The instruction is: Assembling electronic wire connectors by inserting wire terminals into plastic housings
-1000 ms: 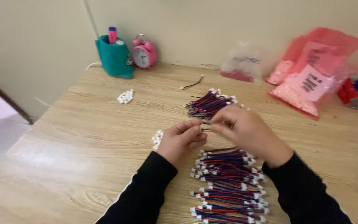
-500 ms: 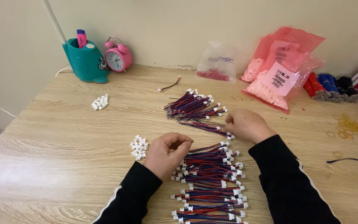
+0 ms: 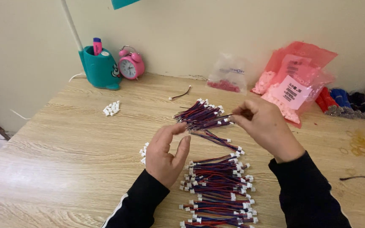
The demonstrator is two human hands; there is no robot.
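The right hand (image 3: pixel 269 126) was up over the counter (image 3: pixel 64 169), thumb and forefinger pinched tight on the end of one thin red-and-blue wire lead (image 3: pixel 222 117), which ran leftward and level toward the upper bundle of wire leads (image 3: pixel 199 116) lying on the wood. The left hand (image 3: pixel 165 154) hovered lower, fingers loosely spread and curled, thumb up, gripping nothing that could be seen. Just left of that hand sat a small cluster of white plastic connectors (image 3: pixel 143 154), partly hidden behind it. Below and between both hands, a long heap of finished wire leads (image 3: pixel 218 190) with white plugs on their ends stretched down toward the near edge, lying crosswise in rough rows. Black sleeves covered both forearms. Farther off to the left, a second little pile of white connectors (image 3: pixel 111 108) lay alone on the wood, well apart from the hands. A single stray lead (image 3: pixel 180 93) lay near the back. Against the wall stood a teal pen holder (image 3: pixel 100 69) with a pink marker in it, a pink alarm clock (image 3: pixel 131 65) just beside it, a clear bag (image 3: pixel 229 74) and a red plastic bag (image 3: pixel 294 82) of small parts.
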